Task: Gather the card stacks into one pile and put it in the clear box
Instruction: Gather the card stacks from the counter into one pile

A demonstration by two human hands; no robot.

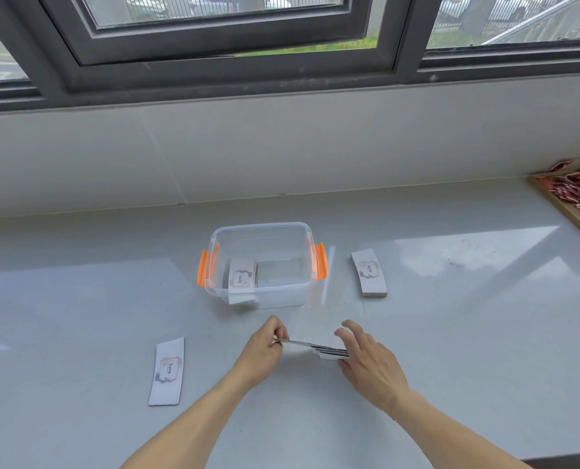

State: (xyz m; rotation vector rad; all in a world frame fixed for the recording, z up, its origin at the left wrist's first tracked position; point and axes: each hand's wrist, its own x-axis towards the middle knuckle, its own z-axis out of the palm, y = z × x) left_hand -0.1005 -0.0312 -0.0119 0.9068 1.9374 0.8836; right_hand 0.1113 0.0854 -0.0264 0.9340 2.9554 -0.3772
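A thin stack of white cards (310, 347) is held edge-on just above the counter, between my left hand (265, 350) at its left end and my right hand (366, 360) at its right end. Behind them stands the clear box (302, 292) with orange latches, lid off. Inside it, at the left, lies a card stack (242, 273) printed "love". Another stack (369, 273) lies flat to the right of the box. A third stack (167, 371) lies flat at the near left of the counter.
The white counter (468, 333) runs to a wall under a dark-framed window (214, 62). At the far right edge a wooden tray (576, 214) holds several red and white pieces. The counter's front edge shows at the lower right.
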